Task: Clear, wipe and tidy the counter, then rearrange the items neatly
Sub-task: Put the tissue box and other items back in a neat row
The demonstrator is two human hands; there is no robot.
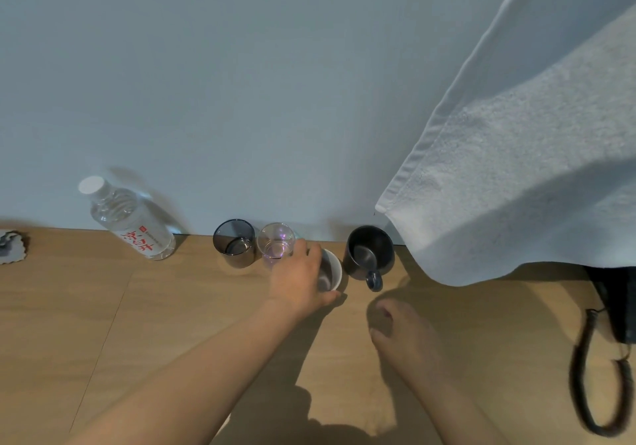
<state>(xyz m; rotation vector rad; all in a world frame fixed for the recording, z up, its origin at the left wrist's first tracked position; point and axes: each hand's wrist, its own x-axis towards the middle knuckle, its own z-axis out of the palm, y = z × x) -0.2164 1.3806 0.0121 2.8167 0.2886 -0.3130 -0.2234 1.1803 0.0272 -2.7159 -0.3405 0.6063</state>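
The left hand [297, 281] wraps its fingers round a white cup [333, 271] near the far edge of the wooden desk [137, 307]. A clear glass [275, 243] stands just beside the cup at 10 o'clock and a dark mug [370, 253] at 2 o'clock. The right hand [402, 327] hovers at the cup's 5 o'clock, fingers loosely curled, holding nothing.

The left hand [299, 279] grips the white cup [333, 270] and hides its left side. The right hand [399, 327] is blurred and in shadow, so how its fingers lie cannot be told. The towel [516, 169] covers the top of a dark object [616, 303], which the right edge cuts off. The left edge crops a scalloped item [12, 246].
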